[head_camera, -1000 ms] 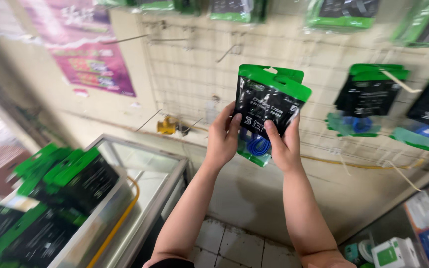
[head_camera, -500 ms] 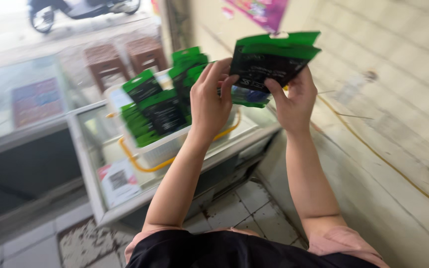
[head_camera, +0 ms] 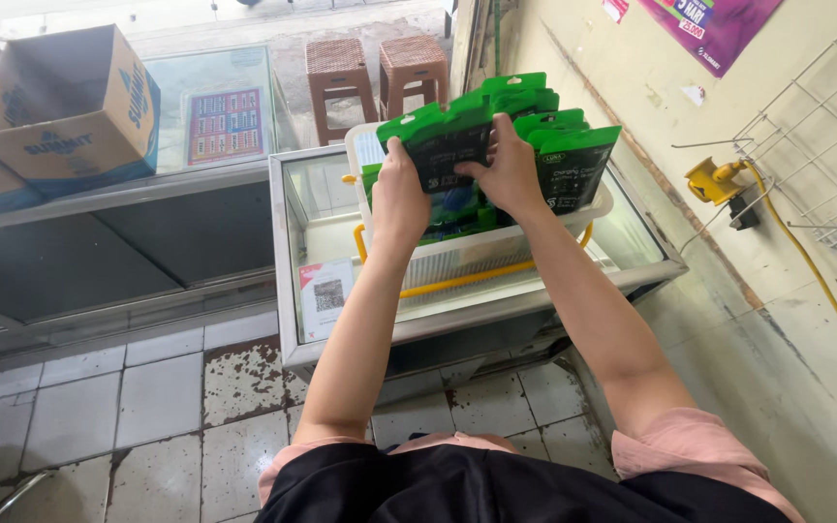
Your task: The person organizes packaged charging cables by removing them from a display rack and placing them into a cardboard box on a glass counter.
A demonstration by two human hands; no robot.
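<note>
My left hand and my right hand both grip a stack of black-and-green accessory packets, held upright inside a white basket with a yellow handle. More packets of the same kind stand in the basket to the right of my right hand. The basket rests on top of a glass display case. My fingers wrap over the packets' green tops, and the lower halves of the packets are hidden behind the basket wall and my hands.
A cardboard box sits on a glass counter at the left. Two brown plastic stools stand behind the case. A wire grid rack and a yellow cable hang on the right wall. Stained tiles cover the floor.
The view has swung from the wall rack down to the display case. My hands have carried the packets from the wall down into the white basket.
</note>
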